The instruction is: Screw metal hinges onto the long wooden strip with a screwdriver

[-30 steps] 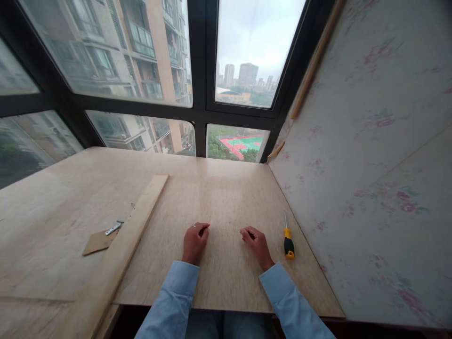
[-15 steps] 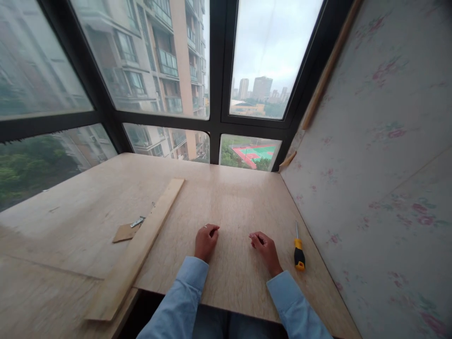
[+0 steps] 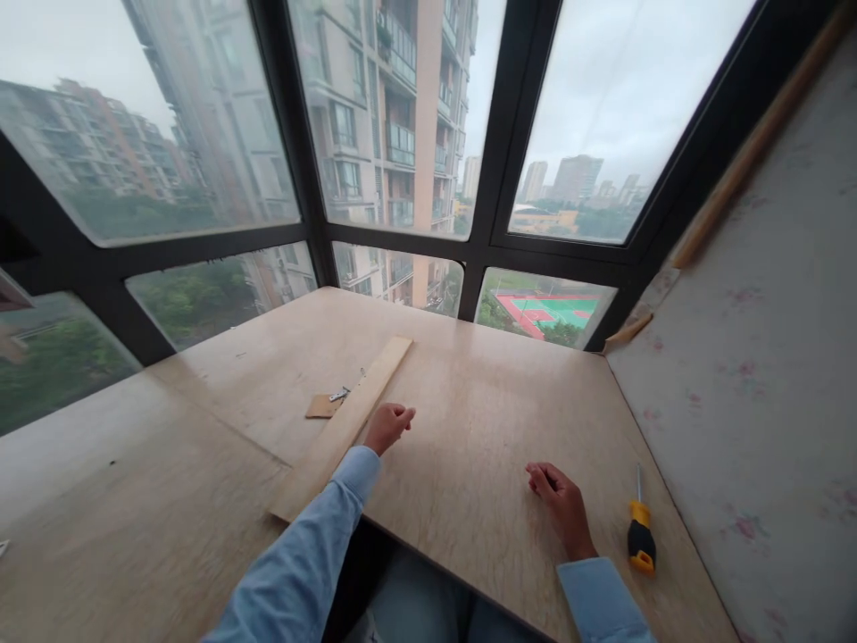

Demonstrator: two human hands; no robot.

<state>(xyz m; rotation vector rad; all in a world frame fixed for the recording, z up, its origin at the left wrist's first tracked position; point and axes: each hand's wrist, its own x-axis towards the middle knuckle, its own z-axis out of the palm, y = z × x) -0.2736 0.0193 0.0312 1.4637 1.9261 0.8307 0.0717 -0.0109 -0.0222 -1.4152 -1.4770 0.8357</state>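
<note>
My left hand [image 3: 388,427] is closed in a loose fist with nothing visible in it, just right of a long wooden board [image 3: 375,384]. The board lies slantwise on the pale tabletop [image 3: 461,429]. Beyond it, a small brown flat piece [image 3: 321,407] lies with a small metal fitting [image 3: 339,393] at its edge. My right hand [image 3: 559,502] rests on the tabletop with curled fingers, and no object shows in it. To its right is a yellow and black screwdriver [image 3: 641,536], its shaft pointing toward the window.
Dark-framed windows [image 3: 482,250] rise behind the tabletop's far edge. A flowered wallpapered wall [image 3: 750,375] borders the right side. The tabletop's front edge drops off beside my legs [image 3: 419,598]. A small white item [image 3: 4,546] is at the far left.
The view has turned to the left. My left hand has moved left, close to the board, and away from my right hand. The screwdriver and board lie as before.
</note>
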